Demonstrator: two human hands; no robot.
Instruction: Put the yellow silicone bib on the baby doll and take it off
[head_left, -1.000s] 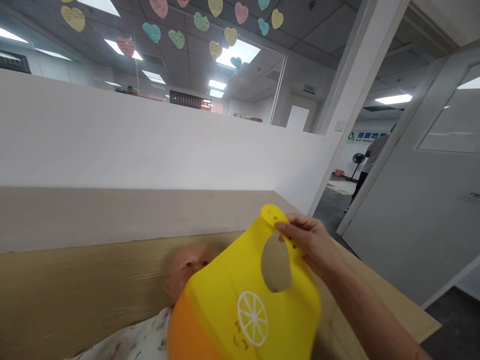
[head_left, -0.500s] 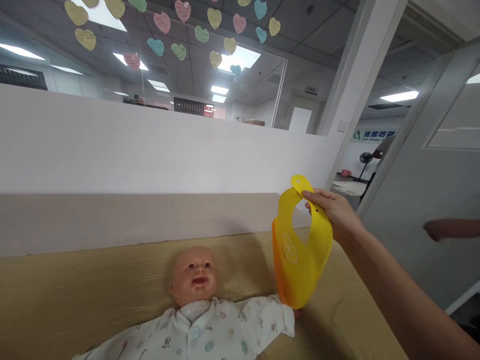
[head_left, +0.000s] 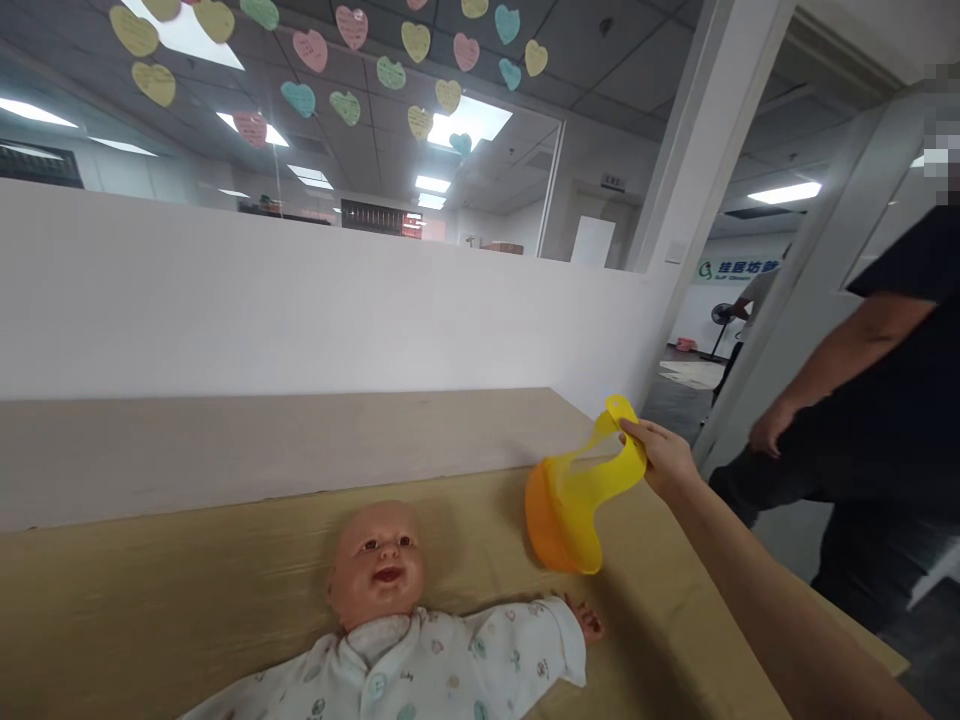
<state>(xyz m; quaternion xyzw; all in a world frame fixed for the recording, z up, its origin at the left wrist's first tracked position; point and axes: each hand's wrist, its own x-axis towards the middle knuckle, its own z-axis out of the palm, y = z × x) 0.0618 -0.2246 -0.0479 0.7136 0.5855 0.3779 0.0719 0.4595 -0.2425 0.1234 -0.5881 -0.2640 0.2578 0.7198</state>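
My right hand (head_left: pixel 661 455) pinches the neck strap of a yellow baby bib (head_left: pixel 600 487). The bib hangs tilted, its orange catch pocket (head_left: pixel 546 520) bulging to the left, above the padded surface. Below and to the left, a baby doll (head_left: pixel 382 560) in a white patterned outfit (head_left: pixel 457 660) lies on its back. The doll's outstretched arm ends in a small hand (head_left: pixel 589 620) just under the bib, apart from it. My left hand is out of view.
The tan padded surface (head_left: pixel 187 570) meets a low ledge (head_left: pixel 300 430) and a white wall (head_left: pixel 337 310). Heart-shaped notes (head_left: pixel 352 28) stick to the glass above. A person in dark clothes (head_left: pixel 870 430) stands close on the right by the open door. A fan (head_left: pixel 722 314) stands beyond the doorway.
The bib has swung from upright to tilted, its lower end now to the left and higher, uncovering the doll's hand. At the right, a person has come into view.
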